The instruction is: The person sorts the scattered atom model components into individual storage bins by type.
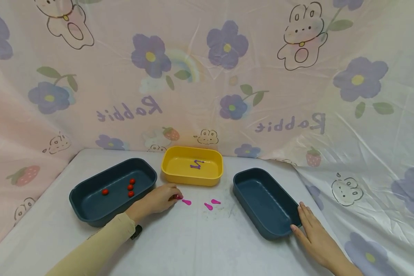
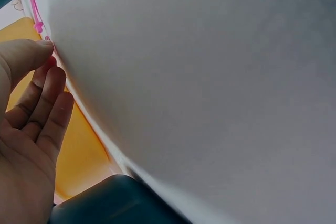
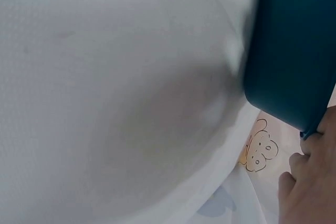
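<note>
In the head view my left hand [image 1: 162, 197] is low over the table, beside the left blue tray. Its thumb and forefinger pinch a small pink teardrop-shaped piece [image 1: 180, 197], mostly hidden by the fingertips. Just to the right lies a similar pink piece [image 1: 186, 202], and two more pink pieces [image 1: 208, 206] lie further right on the white cloth. My right hand [image 1: 312, 234] rests with straight fingers on the outer edge of the right blue tray [image 1: 262, 220], its thumb at the near corner of the rim. Nothing shows inside that tray.
Several small red balls [image 1: 130, 187] lie in the left blue tray [image 1: 89, 216]. A yellow tray [image 1: 193, 179] at the back holds a few thin purple pieces [image 1: 196, 165]. Behind the table hangs a printed curtain [image 1: 193, 96] with flowers and rabbits.
</note>
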Demonstrator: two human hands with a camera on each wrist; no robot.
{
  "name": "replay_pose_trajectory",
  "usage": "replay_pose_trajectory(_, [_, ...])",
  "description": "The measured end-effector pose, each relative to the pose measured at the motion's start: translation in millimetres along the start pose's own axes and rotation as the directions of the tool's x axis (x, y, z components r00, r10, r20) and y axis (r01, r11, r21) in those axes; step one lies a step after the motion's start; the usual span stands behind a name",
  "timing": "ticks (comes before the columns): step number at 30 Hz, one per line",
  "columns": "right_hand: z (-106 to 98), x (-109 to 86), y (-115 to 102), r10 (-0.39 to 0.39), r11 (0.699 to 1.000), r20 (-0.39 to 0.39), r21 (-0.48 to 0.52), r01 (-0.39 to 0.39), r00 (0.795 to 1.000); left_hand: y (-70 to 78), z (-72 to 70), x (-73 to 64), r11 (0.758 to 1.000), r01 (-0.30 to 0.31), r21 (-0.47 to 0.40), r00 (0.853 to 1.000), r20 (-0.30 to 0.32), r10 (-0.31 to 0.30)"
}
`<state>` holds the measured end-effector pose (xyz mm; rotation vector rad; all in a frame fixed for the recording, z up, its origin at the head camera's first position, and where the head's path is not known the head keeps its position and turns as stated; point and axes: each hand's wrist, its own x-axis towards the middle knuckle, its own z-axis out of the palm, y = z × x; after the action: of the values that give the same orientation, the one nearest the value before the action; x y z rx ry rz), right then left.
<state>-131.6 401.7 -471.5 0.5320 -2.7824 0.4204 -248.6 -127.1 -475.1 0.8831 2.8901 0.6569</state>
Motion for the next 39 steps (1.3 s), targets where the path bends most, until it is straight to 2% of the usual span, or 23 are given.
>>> replay_pose_trajectory(8, [1.0,-0.4,0.6,0.006,1.0,0.003,0.013,-0.006,1.0,1.3,-0.5,-1.8,0.999,0.024,-0.03,0.999,-0.026,-0.025])
replay_pose_trajectory(14, [0.8,0.0,-1.0,0.023,0.999,0.018,0.027,-0.023,1.0,5.0,-1.6,-3.1,0.998,-0.015,-0.063,0.997,-0.072,0.011])
replay_pose_trajectory(21, [0.7,-0.3,-2.2,0.009,1.0,0.0,0.026,-0.009,1.0,18.7,-6.3,0.0,0.99,-0.045,-0.132,0.991,-0.127,0.028])
replay_pose_trajectory(25, [0.8,-0.5,-1.7,0.004,1.0,-0.007,0.017,-0.004,1.0,27.6,-8.9,5.6,0.979,-0.13,-0.156,0.975,-0.201,0.097])
replay_pose_trajectory(30, [1.1,-1.2,-1.4,0.011,1.0,-0.005,0.019,-0.011,1.0,39.0,-10.9,13.6,0.953,-0.252,-0.168,0.936,-0.292,0.196])
replay_pose_trajectory(33, [1.4,-1.3,-1.7,0.02,0.999,0.0,0.025,-0.02,1.0,47.4,-11.6,18.0,0.941,-0.284,-0.184,0.922,-0.322,0.215])
replay_pose_trajectory(39, [1.8,-1.6,-1.8,0.026,0.999,0.007,0.026,-0.027,1.0,65.2,-9.6,32.1,0.931,-0.303,-0.206,0.912,-0.348,0.219])
